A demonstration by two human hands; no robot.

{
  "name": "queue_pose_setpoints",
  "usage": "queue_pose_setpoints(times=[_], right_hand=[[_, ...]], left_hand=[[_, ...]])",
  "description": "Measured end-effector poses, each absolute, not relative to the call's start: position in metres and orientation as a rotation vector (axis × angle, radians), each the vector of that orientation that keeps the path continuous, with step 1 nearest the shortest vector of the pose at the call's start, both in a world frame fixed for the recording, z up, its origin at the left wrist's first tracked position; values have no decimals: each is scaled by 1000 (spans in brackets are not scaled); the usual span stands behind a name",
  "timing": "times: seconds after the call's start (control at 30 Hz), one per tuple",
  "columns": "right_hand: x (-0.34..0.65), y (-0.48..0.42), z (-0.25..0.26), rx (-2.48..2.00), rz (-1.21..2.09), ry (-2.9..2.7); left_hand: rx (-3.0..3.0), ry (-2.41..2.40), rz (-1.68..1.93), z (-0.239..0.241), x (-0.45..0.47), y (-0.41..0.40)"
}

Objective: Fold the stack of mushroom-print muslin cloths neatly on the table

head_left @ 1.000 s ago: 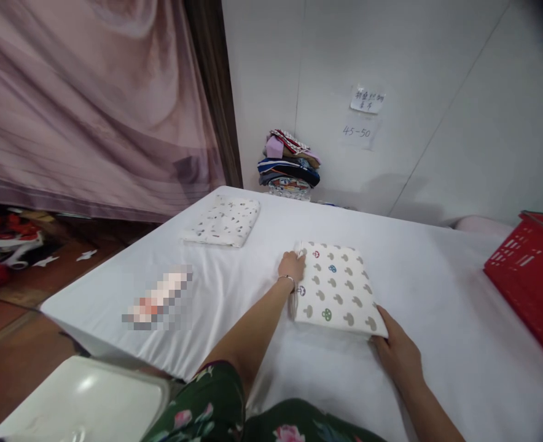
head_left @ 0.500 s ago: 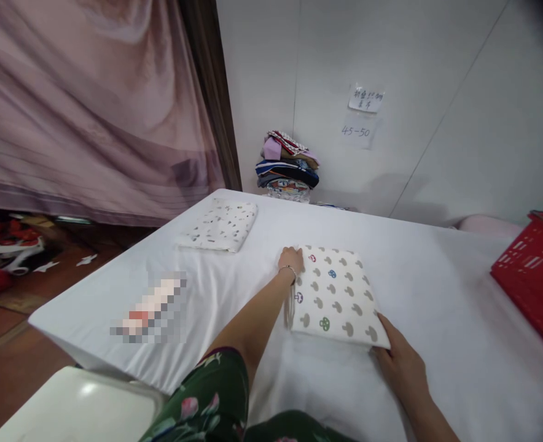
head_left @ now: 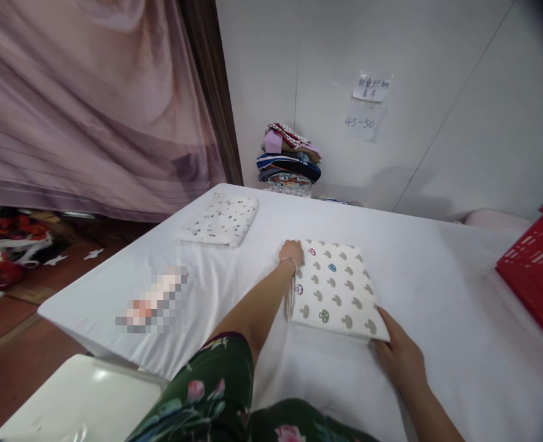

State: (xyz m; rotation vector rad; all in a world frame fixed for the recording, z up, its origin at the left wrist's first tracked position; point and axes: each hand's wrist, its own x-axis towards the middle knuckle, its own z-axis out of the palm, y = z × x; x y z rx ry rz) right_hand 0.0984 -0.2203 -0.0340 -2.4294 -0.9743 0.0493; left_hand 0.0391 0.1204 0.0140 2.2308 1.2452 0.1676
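Observation:
A folded white cloth (head_left: 336, 285) printed with grey mushrooms and a few coloured ones lies on the white-covered table (head_left: 437, 319) in front of me. My left hand (head_left: 292, 253), with a bracelet at the wrist, is closed on its far left corner. At the near right corner my right hand (head_left: 400, 350) pinches the cloth's edge, thumb on top and fingers underneath. Farther back on the left lies a second folded white cloth (head_left: 223, 221) with a small dark print, apart from both hands.
A red plastic basket (head_left: 536, 267) stands at the right edge. Behind the table is a stack of folded fabrics (head_left: 290, 161) by the wall. A blurred-out item (head_left: 154, 301) lies on the left side of the table. A white stool (head_left: 82, 399) sits at the lower left.
The view has shifted slightly. Both hands keep their places on the mushroom cloth, which looks nearly the same.

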Motion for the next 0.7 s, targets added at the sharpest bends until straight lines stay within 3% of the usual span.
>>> queue_pose_setpoints(times=[0.23, 0.5, 0.7], right_hand=[[94, -220, -27, -2466, 15, -1020], [73, -210, -21, -2247, -502, -1353], [56, -195, -19, -2172, -508, -1605]], left_hand=[[2132, 1233, 114, 26, 19, 122], [2103, 1100, 211, 22, -35, 79], [2089, 1083, 281, 14, -60, 49]])
